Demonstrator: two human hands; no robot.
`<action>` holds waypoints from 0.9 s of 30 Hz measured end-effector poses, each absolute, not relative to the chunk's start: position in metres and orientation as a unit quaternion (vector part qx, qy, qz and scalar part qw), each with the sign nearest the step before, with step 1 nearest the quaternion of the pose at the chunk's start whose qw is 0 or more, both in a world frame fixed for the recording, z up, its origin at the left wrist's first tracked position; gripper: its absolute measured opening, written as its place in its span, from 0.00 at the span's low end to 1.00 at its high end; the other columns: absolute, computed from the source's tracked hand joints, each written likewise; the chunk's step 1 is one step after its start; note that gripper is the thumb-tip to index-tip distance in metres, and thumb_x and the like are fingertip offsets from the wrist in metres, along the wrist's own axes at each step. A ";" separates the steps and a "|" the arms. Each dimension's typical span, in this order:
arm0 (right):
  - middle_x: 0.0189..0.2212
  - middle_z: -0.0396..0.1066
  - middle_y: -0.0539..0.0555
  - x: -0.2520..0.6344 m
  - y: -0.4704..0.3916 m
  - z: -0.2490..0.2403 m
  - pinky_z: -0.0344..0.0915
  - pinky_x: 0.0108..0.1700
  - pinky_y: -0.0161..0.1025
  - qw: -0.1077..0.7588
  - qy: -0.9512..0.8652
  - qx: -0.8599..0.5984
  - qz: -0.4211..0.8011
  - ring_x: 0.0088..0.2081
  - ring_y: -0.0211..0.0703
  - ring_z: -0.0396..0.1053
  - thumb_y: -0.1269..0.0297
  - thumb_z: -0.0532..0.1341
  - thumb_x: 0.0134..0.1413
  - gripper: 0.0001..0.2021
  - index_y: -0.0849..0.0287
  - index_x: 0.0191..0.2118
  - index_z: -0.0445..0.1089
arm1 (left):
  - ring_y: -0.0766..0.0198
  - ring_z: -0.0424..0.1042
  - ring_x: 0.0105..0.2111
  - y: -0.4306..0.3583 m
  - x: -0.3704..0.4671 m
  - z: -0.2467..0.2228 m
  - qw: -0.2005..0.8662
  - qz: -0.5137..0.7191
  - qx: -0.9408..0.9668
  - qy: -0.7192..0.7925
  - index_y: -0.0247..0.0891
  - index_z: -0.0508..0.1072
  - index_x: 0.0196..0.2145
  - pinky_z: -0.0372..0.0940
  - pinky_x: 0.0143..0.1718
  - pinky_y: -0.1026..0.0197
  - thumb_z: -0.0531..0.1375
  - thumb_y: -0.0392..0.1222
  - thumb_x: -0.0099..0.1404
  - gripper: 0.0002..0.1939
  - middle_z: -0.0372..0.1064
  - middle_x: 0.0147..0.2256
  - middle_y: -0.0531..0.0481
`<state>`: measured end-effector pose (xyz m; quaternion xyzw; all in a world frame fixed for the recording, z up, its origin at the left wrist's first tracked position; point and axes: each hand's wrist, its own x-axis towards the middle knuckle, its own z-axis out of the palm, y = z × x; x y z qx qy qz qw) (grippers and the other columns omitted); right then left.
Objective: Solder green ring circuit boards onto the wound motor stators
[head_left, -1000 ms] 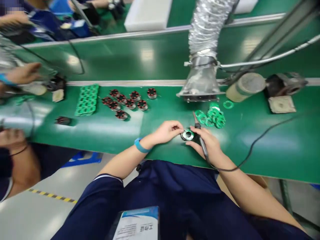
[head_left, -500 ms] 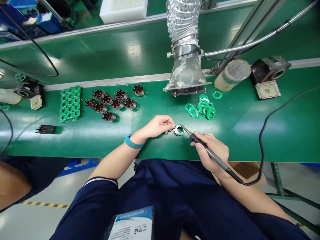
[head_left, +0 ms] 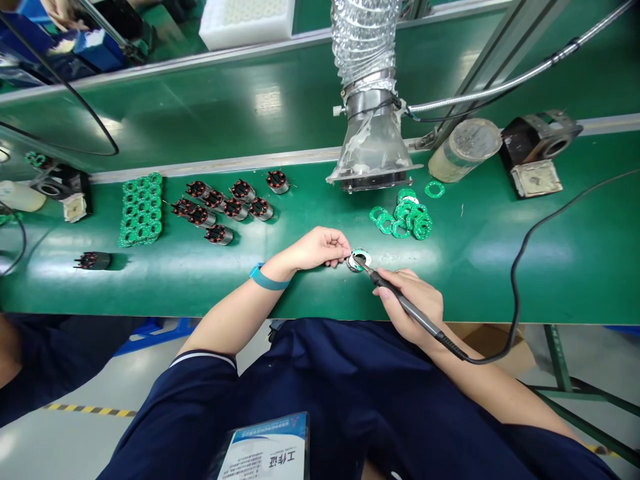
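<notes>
Black iron [head_left: 425, 322] in right hand [head_left: 419, 293], left hand [head_left: 320, 249] pinched narrow, can't tell on what; steady tip near ring's [head_left: 367, 255] 9 o'clock.

A green bench [head_left: 500, 267] spans the width. A glossy green panel [head_left: 200, 120] borders its far edge, reflecting light. The grey floor [head_left: 165, 400], left, carries a yellow-and-black stripe [head_left: 93, 409].

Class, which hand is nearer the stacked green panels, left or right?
Left. The left hand is right of the stacked green panels, at the round part; the right hand, holding the soldering iron, is farther right.
</notes>
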<state>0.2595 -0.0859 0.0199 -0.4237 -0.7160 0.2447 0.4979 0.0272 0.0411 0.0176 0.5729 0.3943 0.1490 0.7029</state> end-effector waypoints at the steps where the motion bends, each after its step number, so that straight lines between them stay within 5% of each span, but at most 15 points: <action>1: 0.35 0.82 0.56 0.259 -0.086 0.020 0.74 0.40 0.50 0.497 -0.718 -0.424 0.243 0.33 0.47 0.77 0.75 0.64 0.59 0.23 0.58 0.60 0.71 | 0.73 0.67 0.21 0.041 0.027 0.018 0.704 0.150 0.571 0.394 0.31 0.74 0.36 0.62 0.23 0.69 0.68 0.47 0.63 0.15 0.71 0.26 0.52; 21: 0.38 0.82 0.56 0.266 -0.079 0.023 0.77 0.44 0.51 0.499 -0.709 -0.459 0.194 0.39 0.50 0.80 0.69 0.63 0.62 0.23 0.55 0.62 0.70 | 0.74 0.68 0.22 0.044 0.027 0.013 0.711 0.143 0.566 0.392 0.31 0.74 0.37 0.62 0.24 0.69 0.67 0.45 0.64 0.13 0.71 0.27 0.52; 25: 0.45 0.82 0.59 0.275 -0.074 0.025 0.76 0.49 0.54 0.431 -0.737 -0.480 0.198 0.48 0.58 0.80 0.56 0.62 0.66 0.27 0.52 0.67 0.64 | 0.72 0.70 0.24 0.037 0.027 0.017 0.704 0.152 0.562 0.406 0.31 0.75 0.37 0.64 0.27 0.68 0.67 0.46 0.64 0.13 0.73 0.28 0.51; 27: 0.43 0.82 0.59 0.285 -0.070 0.012 0.76 0.45 0.54 0.402 -0.739 -0.501 0.202 0.45 0.60 0.80 0.51 0.62 0.65 0.25 0.46 0.66 0.67 | 0.71 0.70 0.25 0.030 0.030 0.019 0.719 0.148 0.554 0.393 0.31 0.75 0.37 0.66 0.28 0.67 0.68 0.47 0.63 0.14 0.72 0.27 0.51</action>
